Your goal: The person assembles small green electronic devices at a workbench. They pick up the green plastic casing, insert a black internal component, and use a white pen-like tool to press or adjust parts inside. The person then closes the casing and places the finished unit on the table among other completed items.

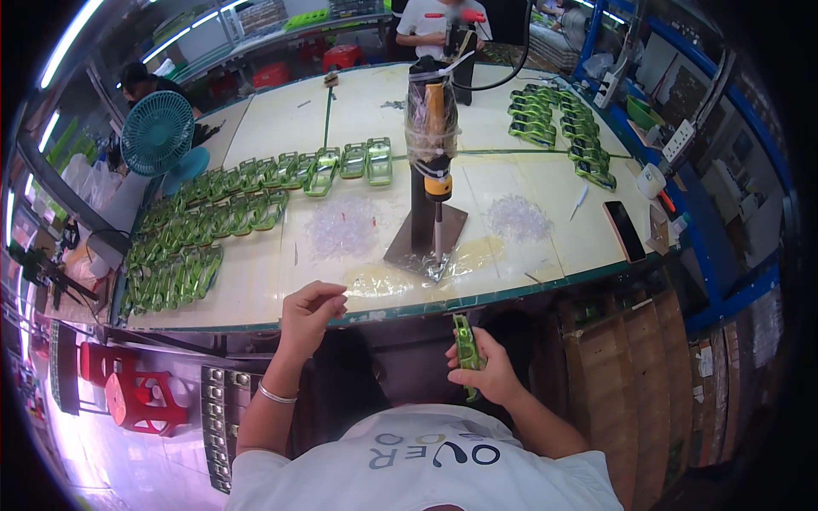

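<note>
My right hand (490, 368) is closed round a shiny green plastic part (466, 353), held upright just off the table's near edge. My left hand (313, 313) is over the near edge, its thumb and fingertips pressed together; whether something small is between them I cannot make out. Beyond the hands, a power screwdriver (438, 186) points straight down from a post above a brown base plate (407, 255). To the left of the post is a pile of small clear pieces (342, 228), with a few red bits in it. A second clear pile (518, 219) is to its right.
Rows of green parts (247, 213) cover the table's left side; more green parts (588, 153) are at the far right. A phone (625, 231), a white-handled tool (579, 204) and a teal fan (158, 134) are on the table. Across it stands a person (422, 30).
</note>
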The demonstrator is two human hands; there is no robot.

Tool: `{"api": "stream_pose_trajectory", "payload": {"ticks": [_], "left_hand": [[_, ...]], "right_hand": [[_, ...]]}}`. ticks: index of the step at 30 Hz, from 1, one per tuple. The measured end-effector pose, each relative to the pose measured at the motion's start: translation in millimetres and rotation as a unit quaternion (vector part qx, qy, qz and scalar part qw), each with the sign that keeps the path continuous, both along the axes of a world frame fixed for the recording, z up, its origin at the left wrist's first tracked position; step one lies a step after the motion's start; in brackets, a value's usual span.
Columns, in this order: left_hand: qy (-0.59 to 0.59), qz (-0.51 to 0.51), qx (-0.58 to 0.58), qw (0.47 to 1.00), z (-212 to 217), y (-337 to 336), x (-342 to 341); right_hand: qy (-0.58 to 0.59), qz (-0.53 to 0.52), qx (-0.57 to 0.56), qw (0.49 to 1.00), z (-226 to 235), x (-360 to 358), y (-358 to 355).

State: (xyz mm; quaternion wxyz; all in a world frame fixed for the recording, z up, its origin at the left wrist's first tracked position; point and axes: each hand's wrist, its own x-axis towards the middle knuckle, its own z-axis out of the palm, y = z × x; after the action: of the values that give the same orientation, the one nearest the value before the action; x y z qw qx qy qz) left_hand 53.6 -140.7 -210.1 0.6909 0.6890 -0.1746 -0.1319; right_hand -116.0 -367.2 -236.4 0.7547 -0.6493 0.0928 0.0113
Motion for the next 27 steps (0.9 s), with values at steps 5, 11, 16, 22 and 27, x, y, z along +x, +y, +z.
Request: {"api": "stream_pose_trajectory", "payload": {"ticks": [5, 11, 16, 22, 27], "left_hand": [[-0.074, -0.107, -0.036, 0.991, 31, -14, -34], [-0.199, -0.176, -0.033, 0.964, 46, -34, -62], [-0.369, -0.129, 0.014, 0.920, 43, -54, -72], [-0.415, -0.112, 0.024, 0.902, 38, -56, -69], [-0.406, -0.112, 0.019, 0.907, 35, -55, -69]], "right_hand": [[-0.075, -0.003, -0.183, 0.980, 31, 13, -5], [-0.147, -0.026, -0.369, 0.917, 49, 20, 4], [-0.177, -0.042, -0.384, 0.906, 51, 20, 11], [-0.218, -0.049, -0.410, 0.884, 47, 19, 12], [-0.237, -0.055, -0.418, 0.875, 46, 20, 12]]}}
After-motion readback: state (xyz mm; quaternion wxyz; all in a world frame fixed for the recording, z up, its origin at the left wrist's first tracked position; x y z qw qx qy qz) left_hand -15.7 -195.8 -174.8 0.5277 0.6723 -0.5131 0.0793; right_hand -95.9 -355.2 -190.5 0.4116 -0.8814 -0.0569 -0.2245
